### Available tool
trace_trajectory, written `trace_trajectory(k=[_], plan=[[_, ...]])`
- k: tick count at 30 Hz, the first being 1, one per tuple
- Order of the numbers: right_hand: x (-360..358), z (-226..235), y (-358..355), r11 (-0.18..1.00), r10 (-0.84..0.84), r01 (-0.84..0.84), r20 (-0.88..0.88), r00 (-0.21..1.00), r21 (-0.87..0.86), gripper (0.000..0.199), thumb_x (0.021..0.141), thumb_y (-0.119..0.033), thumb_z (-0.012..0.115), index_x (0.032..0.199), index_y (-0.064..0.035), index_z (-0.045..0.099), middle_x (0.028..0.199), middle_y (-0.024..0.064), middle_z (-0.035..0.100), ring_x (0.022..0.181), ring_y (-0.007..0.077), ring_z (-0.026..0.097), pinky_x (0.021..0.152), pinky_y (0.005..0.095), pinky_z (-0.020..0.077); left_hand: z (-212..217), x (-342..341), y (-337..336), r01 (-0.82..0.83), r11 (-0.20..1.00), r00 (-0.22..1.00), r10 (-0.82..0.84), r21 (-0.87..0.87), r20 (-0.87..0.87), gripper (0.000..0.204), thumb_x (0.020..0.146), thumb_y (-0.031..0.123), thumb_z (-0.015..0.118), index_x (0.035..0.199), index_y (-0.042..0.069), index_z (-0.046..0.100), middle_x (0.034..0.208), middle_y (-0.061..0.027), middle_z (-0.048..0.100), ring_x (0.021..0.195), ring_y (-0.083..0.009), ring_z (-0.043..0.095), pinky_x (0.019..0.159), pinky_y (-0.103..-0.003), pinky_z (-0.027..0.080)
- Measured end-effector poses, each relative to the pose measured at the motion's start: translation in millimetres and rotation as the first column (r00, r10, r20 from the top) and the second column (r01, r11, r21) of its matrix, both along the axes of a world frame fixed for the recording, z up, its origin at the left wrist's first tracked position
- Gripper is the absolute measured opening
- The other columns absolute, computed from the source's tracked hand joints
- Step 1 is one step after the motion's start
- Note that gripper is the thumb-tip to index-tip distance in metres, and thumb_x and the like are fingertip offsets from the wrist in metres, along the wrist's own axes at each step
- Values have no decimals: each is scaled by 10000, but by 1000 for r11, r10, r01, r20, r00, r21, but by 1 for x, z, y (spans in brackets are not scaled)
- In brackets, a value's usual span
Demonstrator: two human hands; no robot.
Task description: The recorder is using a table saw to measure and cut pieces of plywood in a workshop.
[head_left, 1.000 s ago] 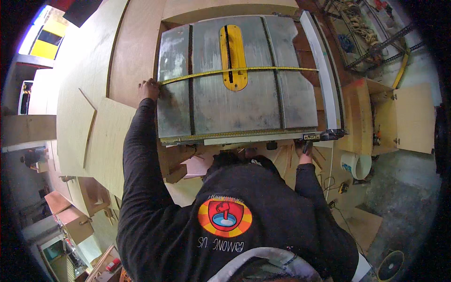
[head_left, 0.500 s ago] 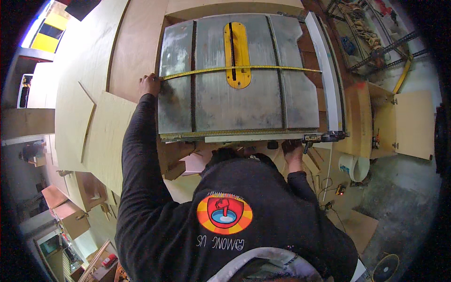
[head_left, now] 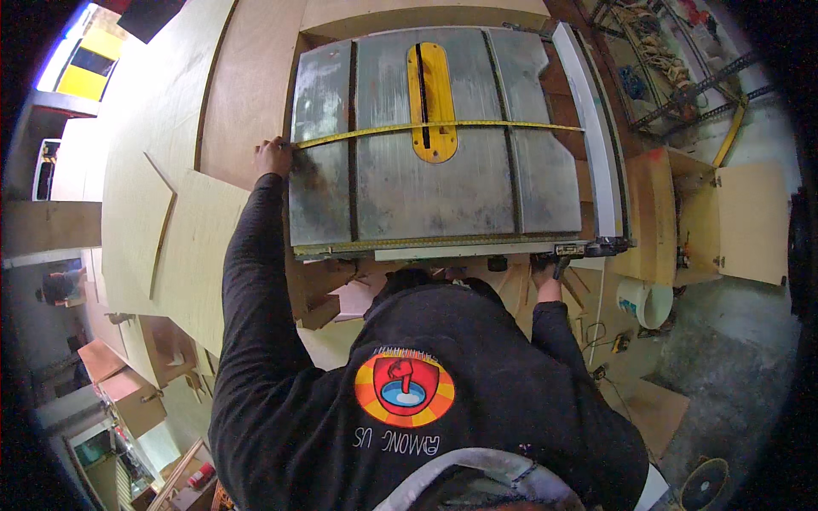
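Observation:
My left hand (head_left: 273,158) is closed on the tape-measure body at the left edge of the table saw top (head_left: 426,204); the fingers mostly cover the body. From it the yellow tape blade (head_left: 366,131) stretches across the metal surface and over the yellow throat plate (head_left: 439,85), its far end meeting the pale rip fence (head_left: 590,128) on the right. My right hand (head_left: 545,277) is low at the front rail, beside the black fence clamp handle (head_left: 562,264). The rail and handle hide its fingers, so I cannot tell whether it grips the handle.
Large plywood sheets (head_left: 162,102) lie left of the saw, with a loose thin strip (head_left: 162,226) on them. A wooden cabinet with an open door (head_left: 750,223) stands to the right. Near it are a white bucket (head_left: 645,304), cables and a metal shelf rack (head_left: 673,68).
My right hand has shifted slightly right, closer to the fence clamp handle. My left hand and the stretched tape keep their place; the view has moved a little.

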State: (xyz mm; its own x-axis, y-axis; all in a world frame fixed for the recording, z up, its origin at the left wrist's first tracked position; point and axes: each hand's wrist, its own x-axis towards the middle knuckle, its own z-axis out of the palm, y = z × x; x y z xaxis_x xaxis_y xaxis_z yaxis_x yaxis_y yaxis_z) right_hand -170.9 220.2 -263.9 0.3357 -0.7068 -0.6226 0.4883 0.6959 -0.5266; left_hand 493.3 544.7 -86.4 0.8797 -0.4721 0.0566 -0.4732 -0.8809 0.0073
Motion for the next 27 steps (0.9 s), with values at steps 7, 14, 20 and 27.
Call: trace_trajectory(k=[7, 14, 20, 27], plan=[[-19, -47, -13, 917, 180, -245, -221, 958, -315, 539, 960, -476, 415, 1367, -130, 486, 1392, 118, 498, 1250, 311, 474, 1075, 454, 372, 8, -11, -8, -26, 1000, 1000, 26, -12, -2, 329, 846, 411, 603, 1073, 190, 693, 1074, -152, 653, 1070, -367, 563, 927, -455, 468], [-8, -86, -32, 673, 279, -519, -469, 838, -527, 606, 947, -570, 395, 1360, -140, 499, 1365, 119, 519, 1217, 317, 501, 1063, 473, 397, 15, -12, 2, -34, 999, 999, 34, -24, -9, 330, 850, 414, 614, 1060, 172, 692, 1071, -160, 652, 1074, -364, 560, 937, -450, 456], [-9, -80, -41, 840, -296, -223, 762, 576, 495, 604, 943, -556, 407, 1356, -124, 492, 1352, 125, 514, 1202, 318, 494, 1051, 471, 411, 19, -18, 1, 12, 1000, 1000, -11, -20, 6, 326, 855, 403, 607, 999, 124, 695, 1007, -175, 668, 1036, -337, 583, 956, -433, 411], [-5, -51, -29, 946, 111, -255, 535, 837, 202, 567, 969, -500, 363, 1357, -105, 484, 1349, 126, 517, 1195, 310, 498, 1029, 450, 433, 12, -5, -5, 33, 999, 999, -33, -30, 3, 290, 846, 379, 613, 970, 135, 709, 1014, -169, 674, 1015, -331, 591, 956, -426, 406]])
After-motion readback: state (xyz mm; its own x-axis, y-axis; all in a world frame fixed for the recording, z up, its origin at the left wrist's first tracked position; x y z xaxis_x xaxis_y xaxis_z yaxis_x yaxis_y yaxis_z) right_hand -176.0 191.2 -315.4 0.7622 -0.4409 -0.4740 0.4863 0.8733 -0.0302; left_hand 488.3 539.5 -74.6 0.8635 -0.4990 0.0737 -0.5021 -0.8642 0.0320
